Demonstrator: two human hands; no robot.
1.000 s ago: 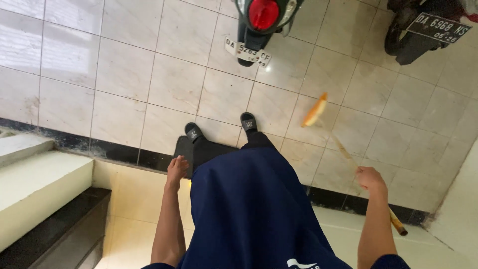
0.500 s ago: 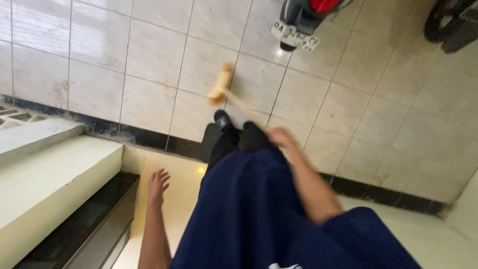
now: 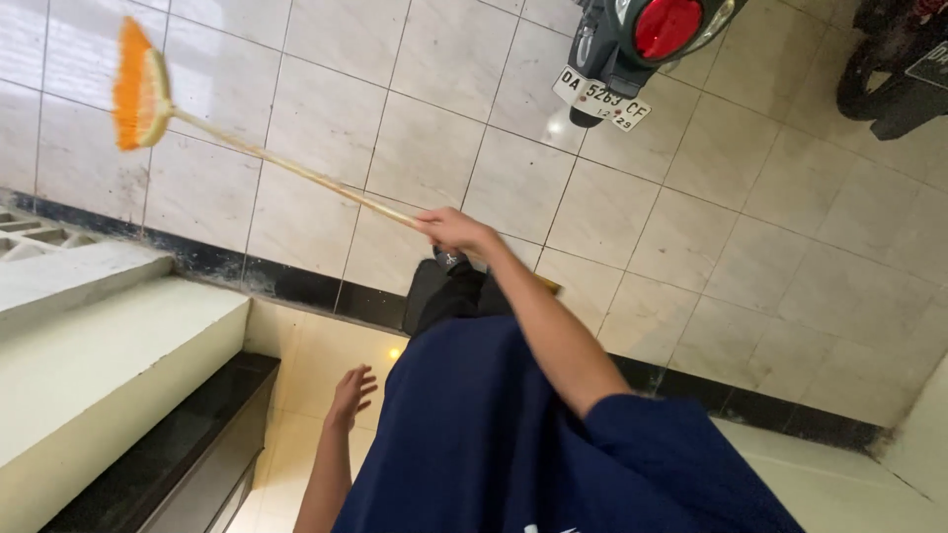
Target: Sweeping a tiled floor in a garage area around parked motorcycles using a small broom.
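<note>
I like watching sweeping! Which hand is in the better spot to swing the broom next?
The right hand, probably. It already grips the broom by its long handle, reaching across the body. The left hand hangs open and empty, low beside the dark blue shirt.

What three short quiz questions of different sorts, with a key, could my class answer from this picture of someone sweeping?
1. True or false: the left hand grips the broom.
2. Which hand holds the broom handle? A) left B) right
3. Fill in: the broom's bristles are ____.

Key: 1. False, the left hand hangs free with fingers spread. 2. B. 3. Orange, held out over the pale tiled floor, away from the parked scooter.
</note>
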